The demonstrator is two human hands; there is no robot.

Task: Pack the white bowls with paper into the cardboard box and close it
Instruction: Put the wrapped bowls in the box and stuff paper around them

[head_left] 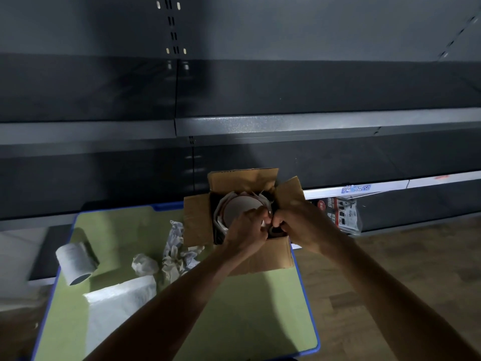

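Nearest, both forearms reach out over a green tabletop with a blue rim [234, 308]. Well to the left of the hands lie a flat white stack of sheets [122, 295], a grey-white paper roll [75, 261] and crumpled paper wads [174, 246], probably kept within reach as padding. The left hand [247, 230] and right hand [299, 222] meet, nearly touching, over the open brown cardboard box [270, 256]. The left hand's fingers curl in to pinch a scrap of pale wrapping paper [220, 212] at the right rim of a round white bowl [239, 209], which already sits inside the box, just beyond the knuckles. The right hand's fingers curl down into the box; what they grip is hidden. This looks like tucking paper around the bowl. All four flaps stand splayed outward, leaving the mouth free, but the gap between bowl and box wall is tight. Beyond the hands run dark metal shelves [260, 123].
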